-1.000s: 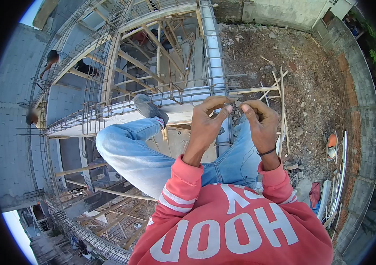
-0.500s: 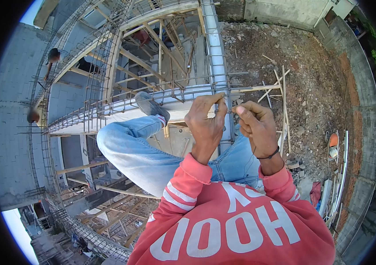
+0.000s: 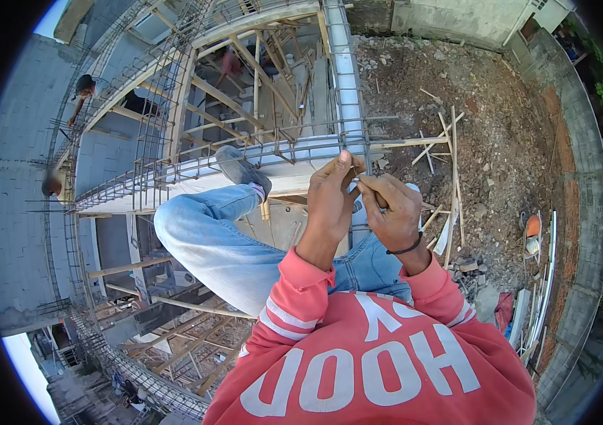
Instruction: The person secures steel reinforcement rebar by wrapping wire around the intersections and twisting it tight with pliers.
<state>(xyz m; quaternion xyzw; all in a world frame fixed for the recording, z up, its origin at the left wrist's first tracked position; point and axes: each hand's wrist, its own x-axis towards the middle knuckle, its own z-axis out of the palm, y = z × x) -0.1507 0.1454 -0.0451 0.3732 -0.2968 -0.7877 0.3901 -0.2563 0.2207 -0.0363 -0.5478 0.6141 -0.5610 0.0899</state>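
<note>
Rebar-topped beam (image 3: 191, 185); right hand (image 3: 396, 214) moved closer to left hand (image 3: 327, 197); both curled; cannot tell if pinching anything

A small thin piece (image 3: 356, 174) (too small to identify) is sitting, partly hidden, between the opposed fingertips (image 3: 344, 159).

left hand (image 3: 328, 195) | beside right hand (image 3: 395, 212) | rebar cage (image 3: 348, 92) ahead (rubble (image 3: 489, 166) to right)
</note>
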